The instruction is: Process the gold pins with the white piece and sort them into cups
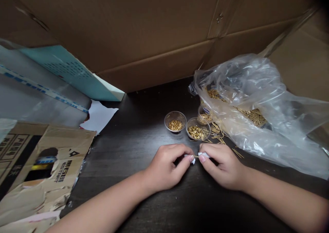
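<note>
Between my two hands runs a thin brass pin (196, 156), mostly covered by the fingers. My left hand (167, 166) pinches its left end through a small white scrap (193, 161), which looks like tissue or paper. My right hand (224, 166) pinches the other end with a second white scrap (204, 154). Just beyond the fingers stand a left clear cup (168, 116) and a middle clear cup (189, 124), both holding short brass pieces. A third clear cup (200, 111) with brass pieces sits partly under plastic. Longer loose brass pins (217, 129) lie beside the cups.
A large clear plastic bag (259, 77) holding many brass pins covers the right side. Cardboard walls (154, 27) close off the back and right. Torn cardboard (61, 167), a wrapped grey roll (46, 92) and a pale blue box (77, 71) stand left on the dark table (115, 147).
</note>
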Motion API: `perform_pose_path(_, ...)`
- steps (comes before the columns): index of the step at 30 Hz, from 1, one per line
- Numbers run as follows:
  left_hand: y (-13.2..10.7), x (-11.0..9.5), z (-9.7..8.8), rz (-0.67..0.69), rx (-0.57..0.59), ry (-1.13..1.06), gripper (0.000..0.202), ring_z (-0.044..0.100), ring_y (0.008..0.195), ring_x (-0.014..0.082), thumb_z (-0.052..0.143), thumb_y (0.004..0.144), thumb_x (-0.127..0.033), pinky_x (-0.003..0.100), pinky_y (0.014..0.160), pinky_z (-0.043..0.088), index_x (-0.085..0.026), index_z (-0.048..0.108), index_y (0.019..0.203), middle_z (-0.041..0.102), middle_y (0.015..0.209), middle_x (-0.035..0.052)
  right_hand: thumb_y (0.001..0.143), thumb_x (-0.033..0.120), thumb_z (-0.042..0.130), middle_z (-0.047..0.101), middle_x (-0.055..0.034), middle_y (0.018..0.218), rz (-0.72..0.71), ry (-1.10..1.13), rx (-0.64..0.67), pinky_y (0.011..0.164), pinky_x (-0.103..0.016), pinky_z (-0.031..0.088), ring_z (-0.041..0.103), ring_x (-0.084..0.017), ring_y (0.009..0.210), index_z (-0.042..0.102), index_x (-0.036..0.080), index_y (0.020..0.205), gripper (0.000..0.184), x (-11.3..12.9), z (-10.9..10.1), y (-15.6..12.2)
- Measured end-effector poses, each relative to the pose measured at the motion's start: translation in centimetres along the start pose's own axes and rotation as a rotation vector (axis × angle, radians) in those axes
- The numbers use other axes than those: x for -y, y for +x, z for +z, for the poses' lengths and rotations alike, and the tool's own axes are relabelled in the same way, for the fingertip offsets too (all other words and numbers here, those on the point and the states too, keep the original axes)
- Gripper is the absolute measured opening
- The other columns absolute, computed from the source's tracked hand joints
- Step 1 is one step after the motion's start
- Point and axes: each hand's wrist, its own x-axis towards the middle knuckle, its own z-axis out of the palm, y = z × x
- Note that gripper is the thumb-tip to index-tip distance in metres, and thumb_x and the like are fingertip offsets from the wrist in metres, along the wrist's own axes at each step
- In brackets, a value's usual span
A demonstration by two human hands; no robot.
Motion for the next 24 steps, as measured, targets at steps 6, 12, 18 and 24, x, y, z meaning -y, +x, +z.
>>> perform_pose_path(6, -0.07, -0.07, -0.02, -0.002, -0.007, -0.006, 0.013, 0.065, 0.070, 0.0144, 0.058, 0.096, -0.020, 0.024, 0.069, 0.048, -0.015, 0.068, 0.090, 0.072, 0.078, 0.0040, 0.099, 0.017, 0.045, 0.042, 0.0041, 0.062, 0.003, -0.028, -0.025, 0.050, -0.025, 0.033, 0.041, -0.011, 0.052, 0.043, 0.021, 0.072, 0.028, -0.01, -0.03, 0.02)
perform_pose_path(12, 0.01, -0.05, -0.01, 0.008, 0.005, -0.014, 0.013, 0.066, 0.071, 0.0154, 0.057, 0.096, -0.020, 0.025, 0.070, 0.049, -0.016, 0.068, 0.091, 0.072, 0.080, 0.0050, 0.099, 0.017, 0.045, 0.044, 0.0034, 0.063, 0.000, -0.016, -0.013, 0.051, -0.026, 0.034, 0.043, -0.012, 0.053, 0.044, 0.021, 0.072, 0.028, -0.11, -0.02, -0.04)
perform_pose_path(18, -0.01, 0.20, -0.02, 0.007, 0.015, -0.013, 0.013, 0.064, 0.071, 0.0149, 0.058, 0.095, -0.020, 0.025, 0.070, 0.048, -0.015, 0.068, 0.090, 0.072, 0.079, 0.0047, 0.100, 0.017, 0.045, 0.040, 0.0045, 0.063, 0.018, -0.008, -0.008, 0.051, -0.025, 0.033, 0.041, -0.011, 0.053, 0.041, 0.022, 0.072, 0.028, -0.17, -0.01, -0.13)
perform_pose_path(24, 0.06, 0.33, -0.10, 0.015, 0.017, 0.012, 0.012, 0.064, 0.071, 0.0145, 0.058, 0.096, -0.019, 0.024, 0.070, 0.048, -0.014, 0.068, 0.091, 0.071, 0.080, 0.0048, 0.099, 0.016, 0.046, 0.038, 0.0050, 0.064, 0.026, 0.000, 0.001, 0.053, -0.025, 0.032, 0.039, -0.011, 0.054, 0.039, 0.022, 0.072, 0.028, -0.19, 0.17, -0.12)
